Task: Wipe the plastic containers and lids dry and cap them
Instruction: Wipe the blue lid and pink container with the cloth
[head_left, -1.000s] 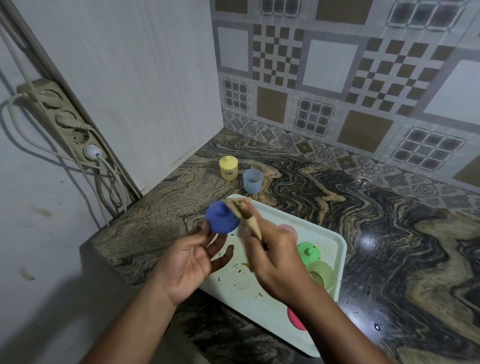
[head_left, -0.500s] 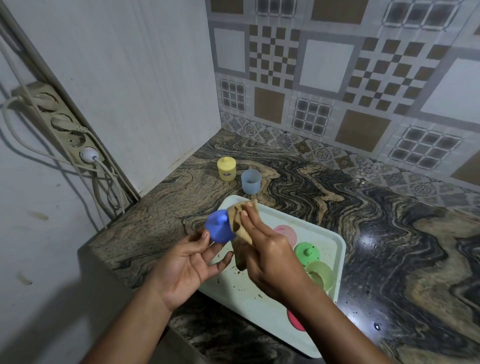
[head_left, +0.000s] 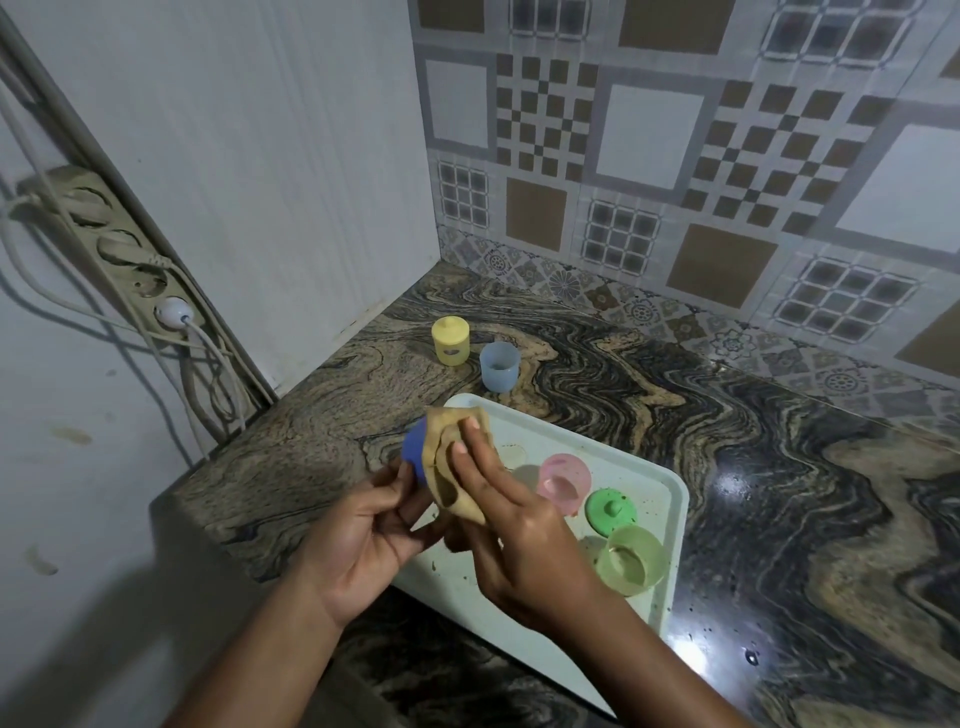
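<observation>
The left hand holds the blue lid up above the near-left corner of the white tray, thumb and fingertips curled round the lid's lower edge. A tan cloth is draped over the lid's right side. The right hand lies on the cloth with its fingers straight and close together, pressing it against the lid; its thumb is hidden

On the tray's right half an open pink container stands near the middle, a green lid is just beside it, and an open pale green container touches that lid at the right edge. On the stone counter, past the tray's far-left corner, a capped yellow container and an open blue container stand side by side
</observation>
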